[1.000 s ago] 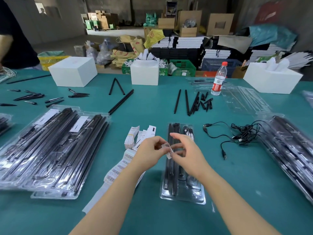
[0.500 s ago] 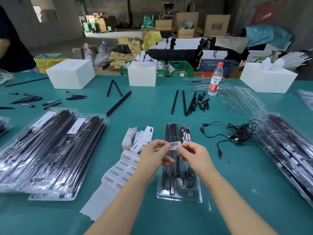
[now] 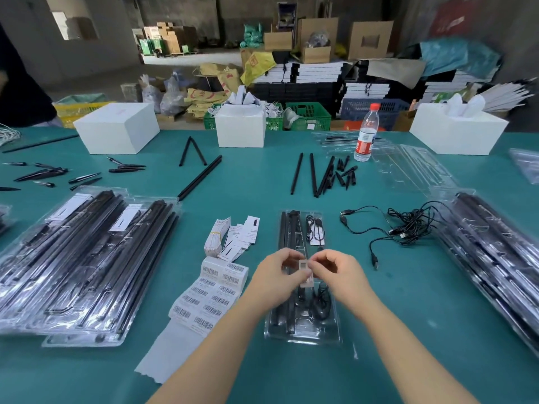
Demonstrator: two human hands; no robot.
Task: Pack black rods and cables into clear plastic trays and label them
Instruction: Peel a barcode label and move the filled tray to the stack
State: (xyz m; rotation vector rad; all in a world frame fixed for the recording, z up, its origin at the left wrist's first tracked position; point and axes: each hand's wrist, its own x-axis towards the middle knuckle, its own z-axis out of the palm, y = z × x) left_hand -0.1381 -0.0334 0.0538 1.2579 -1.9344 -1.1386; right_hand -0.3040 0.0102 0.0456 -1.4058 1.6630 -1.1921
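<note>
From the head camera I see my left hand [image 3: 277, 279] and right hand [image 3: 338, 274] meeting over the clear plastic tray [image 3: 302, 330]. Both sets of fingers are curled narrow, pinching one small pale label [image 3: 304, 265] between thumb and fingertips; its print is too blurred to read. Directly under my fingers the tray lies lengthwise, glossy and moulded, with slim matte black rods [image 3: 287, 231] in its left channels and a coiled black cable [image 3: 316, 231] in the compartment beyond my right fingertips. Just left of my left fingers a paper sheet of barcode stickers [image 3: 210, 293] lies flat on the teal felt-like table [image 3: 408, 316], with small white cards [image 3: 233, 237] past it. Right of my right fingers a tangle of thin loose cables [image 3: 408, 225] sprawls. Farther left are shiny stacked packed trays [image 3: 81, 258].
</note>
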